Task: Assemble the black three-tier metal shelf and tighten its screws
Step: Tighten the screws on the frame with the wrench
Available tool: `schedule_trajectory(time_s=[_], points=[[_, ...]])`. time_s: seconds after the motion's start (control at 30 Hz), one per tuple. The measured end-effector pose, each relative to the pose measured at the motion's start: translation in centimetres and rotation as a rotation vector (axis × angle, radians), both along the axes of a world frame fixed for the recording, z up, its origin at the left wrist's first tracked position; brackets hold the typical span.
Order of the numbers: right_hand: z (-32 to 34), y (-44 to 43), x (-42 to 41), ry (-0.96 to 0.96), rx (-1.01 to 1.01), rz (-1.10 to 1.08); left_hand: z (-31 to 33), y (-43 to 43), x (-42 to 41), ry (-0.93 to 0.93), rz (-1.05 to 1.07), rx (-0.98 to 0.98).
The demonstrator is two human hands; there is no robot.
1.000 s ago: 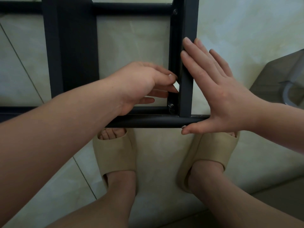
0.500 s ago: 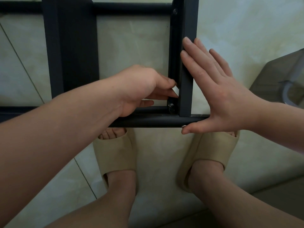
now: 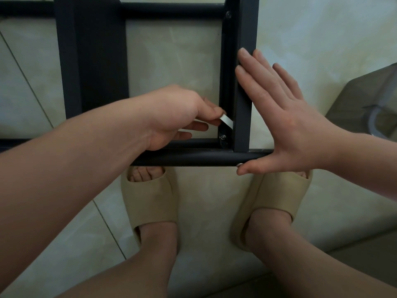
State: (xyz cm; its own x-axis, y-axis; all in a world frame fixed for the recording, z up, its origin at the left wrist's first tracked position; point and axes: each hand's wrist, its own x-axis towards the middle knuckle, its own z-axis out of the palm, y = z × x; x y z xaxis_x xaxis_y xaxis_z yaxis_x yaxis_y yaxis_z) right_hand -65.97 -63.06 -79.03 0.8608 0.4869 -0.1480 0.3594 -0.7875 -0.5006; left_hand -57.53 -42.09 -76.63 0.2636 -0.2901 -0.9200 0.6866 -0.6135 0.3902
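Silvery wrench (image 3: 226, 121), pinched in the left hand (image 3: 174, 117) beside the shelf post (image 3: 247, 29), should seat squarely on the screw (image 3: 223, 137) at the post's near end while the flat, open right hand (image 3: 290, 125) braces the post.

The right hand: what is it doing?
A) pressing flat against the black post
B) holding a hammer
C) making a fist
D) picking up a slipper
A: the right hand lies with straight fingers flat against the black post, its thumb under the bottom bar, while the left hand pinches a small flat tool.
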Motion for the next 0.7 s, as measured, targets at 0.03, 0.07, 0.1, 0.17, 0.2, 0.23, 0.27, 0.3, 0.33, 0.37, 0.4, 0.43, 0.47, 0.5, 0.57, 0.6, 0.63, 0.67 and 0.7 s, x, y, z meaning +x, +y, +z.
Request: schedule_trajectory(time_s=[0.03, 0.07, 0.1, 0.17, 0.2, 0.23, 0.27, 0.3, 0.33, 0.37, 0.4, 0.43, 0.47, 0.5, 0.57, 0.6, 0.63, 0.67, 0.7], points=[[0.0, 0.0, 0.0, 0.001, -0.001, 0.0, 0.0, 0.1, 0.1, 0.001, -0.009, -0.005], [0.0, 0.0, 0.0, 0.003, -0.002, -0.001, 0.0, 0.2, 0.1, 0.001, -0.017, -0.009], [0.0, 0.0, 0.0, 0.005, -0.003, -0.002, -0.1, 0.2, 0.1, 0.001, -0.024, -0.013], [0.1, 0.0, 0.0, 0.01, -0.002, -0.003, -0.2, 0.3, 0.0, -0.004, -0.035, -0.017], [0.0, 0.0, 0.0, 0.012, -0.002, -0.003, -0.2, 0.4, 0.0, -0.006, -0.039, -0.018], [0.0, 0.0, 0.0, 0.012, -0.002, -0.002, -0.3, 0.5, 0.0, -0.006, -0.043, -0.017], [0.0, 0.0, 0.0, 0.011, -0.002, -0.001, -0.4, 0.5, 0.0, -0.006, -0.049, -0.015], [0.0, 0.1, 0.0, 0.01, -0.003, 0.0, -0.4, 0.6, 0.0, -0.004, -0.053, -0.013], [0.0, 0.0, 0.0, 0.01, -0.003, 0.0, -0.5, 0.7, 0.0, -0.001, -0.054, -0.01], [0.1, 0.0, 0.0, 0.01, -0.003, 0.0, -0.5, 0.7, 0.1, 0.001, -0.052, -0.008], [0.1, 0.0, 0.1, 0.011, -0.003, -0.001, -0.6, 0.8, 0.1, 0.001, -0.052, -0.007], [0.1, 0.0, 0.1, 0.012, -0.004, -0.001, -0.6, 0.9, 0.1, -0.001, -0.055, -0.007], [0.1, 0.0, 0.0, 0.014, -0.004, -0.001, -0.7, 0.9, 0.0, -0.003, -0.061, -0.006], [0.1, 0.0, 0.0, 0.016, -0.004, -0.001, -0.7, 1.0, 0.0, -0.005, -0.067, -0.006], [0.1, 0.0, 0.0, 0.021, -0.003, -0.003, -0.7, 1.2, 0.0, -0.008, -0.086, -0.004], [0.1, 0.0, 0.0, 0.021, -0.003, -0.005, -0.7, 1.3, 0.0, -0.011, -0.101, -0.003], [0.1, 0.0, 0.0, 0.02, -0.002, -0.006, -0.6, 1.4, 0.1, -0.02, -0.122, -0.001], [0.1, 0.0, 0.0, 0.02, -0.002, -0.007, -0.6, 1.4, 0.1, -0.035, -0.148, 0.003], [0.1, 0.0, 0.0, 0.019, -0.002, -0.007, -0.5, 1.5, 0.2, -0.054, -0.176, 0.007]])
